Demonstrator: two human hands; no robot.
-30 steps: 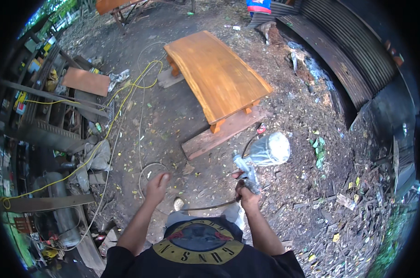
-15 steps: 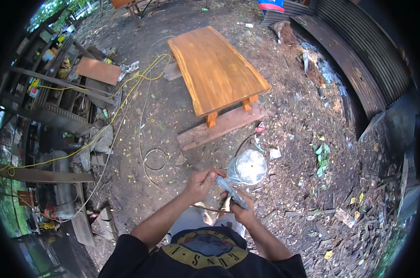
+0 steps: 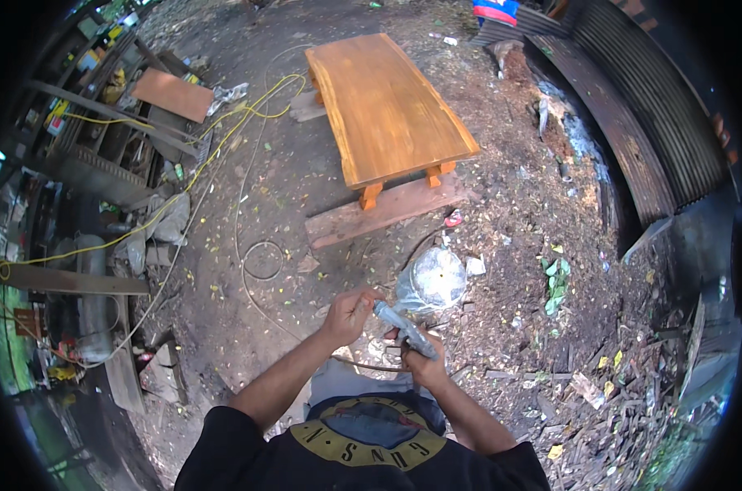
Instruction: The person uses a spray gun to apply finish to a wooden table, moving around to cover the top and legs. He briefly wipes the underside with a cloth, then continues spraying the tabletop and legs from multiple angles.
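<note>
A grey spray gun (image 3: 410, 331) slants in front of me, its rear end in the grip of my right hand (image 3: 427, 362). My left hand (image 3: 348, 317) is closed beside the gun's front end, fingertips pinched together. What those fingers hold, if anything, is too small to tell. A thin hose (image 3: 363, 365) runs off leftward from near my right hand. Just beyond the gun shows a container with a round silver top (image 3: 439, 277) and a bluish, see-through side. I cannot tell whether it touches the gun.
A varnished wooden table (image 3: 391, 106) stands ahead on planks (image 3: 387, 209). Yellow cord (image 3: 265, 110) and coiled hose (image 3: 262, 260) lie to its left. Cluttered shelves (image 3: 117, 147) line the left side. Corrugated sheets (image 3: 633, 106) lean at the right, with wood scraps (image 3: 588, 389) nearer me.
The surroundings have shifted slightly in view. My left fingertips have drawn back a little from over the gun's front end. The right hand keeps its grip.
</note>
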